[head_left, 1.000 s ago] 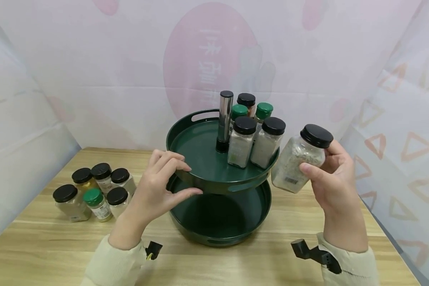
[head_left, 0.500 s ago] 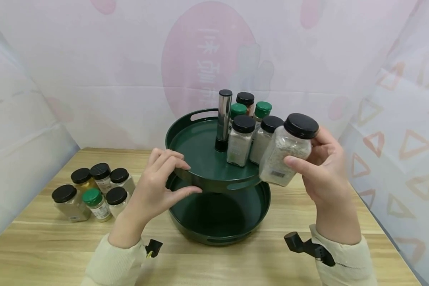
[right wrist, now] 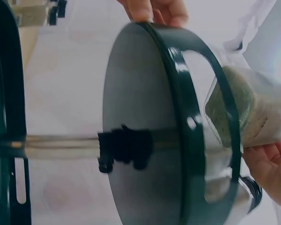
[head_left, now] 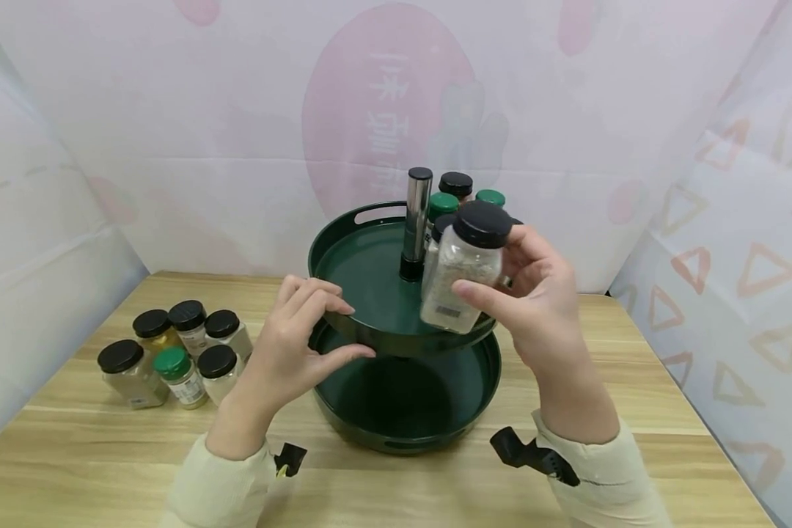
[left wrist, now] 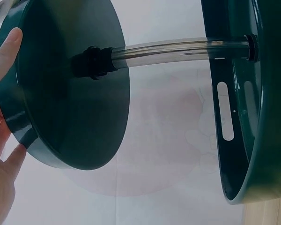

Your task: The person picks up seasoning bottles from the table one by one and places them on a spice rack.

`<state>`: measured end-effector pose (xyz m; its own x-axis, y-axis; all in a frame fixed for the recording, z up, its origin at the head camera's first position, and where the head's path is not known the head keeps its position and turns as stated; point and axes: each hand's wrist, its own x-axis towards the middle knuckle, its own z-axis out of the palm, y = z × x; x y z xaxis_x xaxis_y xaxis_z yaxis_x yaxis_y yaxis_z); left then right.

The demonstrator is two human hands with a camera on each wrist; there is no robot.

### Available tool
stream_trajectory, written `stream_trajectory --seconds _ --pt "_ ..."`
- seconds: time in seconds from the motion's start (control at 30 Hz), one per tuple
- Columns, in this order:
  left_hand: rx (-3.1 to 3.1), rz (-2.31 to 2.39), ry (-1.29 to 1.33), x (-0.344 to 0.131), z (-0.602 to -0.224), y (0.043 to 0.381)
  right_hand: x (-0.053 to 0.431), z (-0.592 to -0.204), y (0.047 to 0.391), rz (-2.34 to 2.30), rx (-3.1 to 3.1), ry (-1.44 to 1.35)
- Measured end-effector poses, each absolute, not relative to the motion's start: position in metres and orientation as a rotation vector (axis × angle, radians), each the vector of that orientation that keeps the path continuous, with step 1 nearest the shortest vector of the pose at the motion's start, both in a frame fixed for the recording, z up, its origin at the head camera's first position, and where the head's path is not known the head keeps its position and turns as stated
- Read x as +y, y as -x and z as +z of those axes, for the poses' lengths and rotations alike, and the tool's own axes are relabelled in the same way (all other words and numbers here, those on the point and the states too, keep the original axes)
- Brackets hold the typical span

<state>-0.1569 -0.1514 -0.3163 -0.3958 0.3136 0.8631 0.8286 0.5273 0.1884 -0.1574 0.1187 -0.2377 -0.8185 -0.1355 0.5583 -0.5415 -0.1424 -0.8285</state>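
My right hand (head_left: pixel 541 293) holds a clear square jar (head_left: pixel 465 282) with a black lid, tilted, over the front right of the dark green upper tray (head_left: pixel 369 271). Pale flakes fill the jar. In the right wrist view the jar's base (right wrist: pixel 227 105) shows behind the tray's handle slot. My left hand (head_left: pixel 297 337) holds the upper tray's front left rim, fingertips at the rim and thumb lower down. Green-capped bottles (head_left: pixel 444 205) and black-capped jars stand on the tray's right side, partly hidden by the held jar.
A metal post (head_left: pixel 417 220) rises through the upper tray. Below is a wider lower tray (head_left: pixel 409 444) on the wooden table (head_left: pixel 396 491). Several more spice jars (head_left: pixel 188 323) stand grouped at the left. Printed cloth (head_left: pixel 237 110) hangs behind.
My right hand has carried the jar leftward from beside the upper tray to over its front right, now covering some standing jars. My left hand stays at the rim.
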Motion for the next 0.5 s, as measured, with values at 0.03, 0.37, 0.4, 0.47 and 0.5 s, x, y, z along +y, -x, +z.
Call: stream_trajectory --seconds 0.03,0.37,0.4,0.47,0.5 --pt "-1.948 -0.799 0.929 -0.151 -0.316 0.157 0.116 -0.238 0.157 2.029 -1.869 -0.745" --pt "-1.944 -0.804 0.924 -0.151 -0.317 0.157 0.097 -0.242 0.155 1.927 -1.965 -0.622" --pt "-1.943 -0.805 0.924 -0.151 -0.317 0.157 0.095 -0.243 0.155 1.912 -1.968 -0.624" --pt "-1.944 -0.805 0.922 -0.151 -0.317 0.157 0.093 -0.243 0.155 1.885 -1.979 -0.633" --pt "-1.944 -0.807 0.922 -0.151 -0.317 0.157 0.091 -0.244 0.155 1.871 -1.983 -0.641"
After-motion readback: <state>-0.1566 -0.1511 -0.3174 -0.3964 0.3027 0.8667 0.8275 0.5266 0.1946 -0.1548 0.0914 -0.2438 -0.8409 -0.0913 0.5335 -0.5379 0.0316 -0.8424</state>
